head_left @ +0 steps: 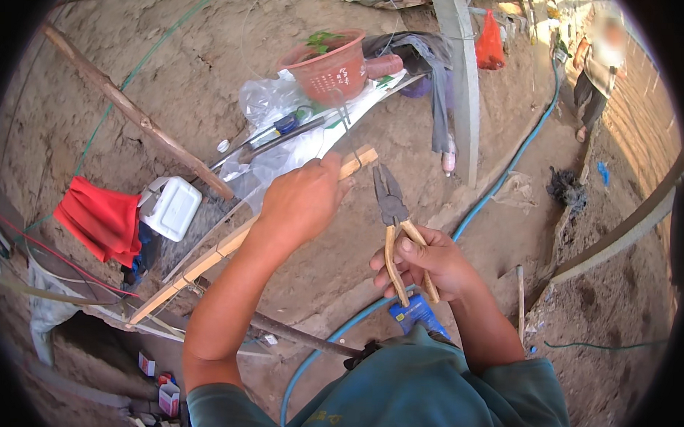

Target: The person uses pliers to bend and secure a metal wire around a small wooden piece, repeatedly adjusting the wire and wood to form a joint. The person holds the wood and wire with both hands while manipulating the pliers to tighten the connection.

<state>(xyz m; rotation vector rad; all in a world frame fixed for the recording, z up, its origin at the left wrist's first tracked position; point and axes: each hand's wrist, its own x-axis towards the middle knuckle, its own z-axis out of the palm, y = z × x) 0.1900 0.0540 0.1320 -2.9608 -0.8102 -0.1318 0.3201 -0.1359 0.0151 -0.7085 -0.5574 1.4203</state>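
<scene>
My left hand [303, 195] is closed around the upper part of a long, light wooden strip [197, 269], which slants down to the lower left. Dark wire [357, 160] is wrapped round the strip near its top end, and more bands circle it lower down. In my right hand [431, 263] is a pair of pliers [393, 206] with tan handles and dark jaws pointing up. The jaws are a little apart with nothing seen between them, close beside the strip's top end. My right fingers curl around the handles.
Ahead stand a reddish plastic pot [332, 66] with a plant and a concrete post [461, 90]. A blue hose [501, 181] crosses the dirt ground. At left are a white plastic container [171, 207], a red cloth [101, 219] and a wooden pole [134, 112]. A person [597, 75] is at far right.
</scene>
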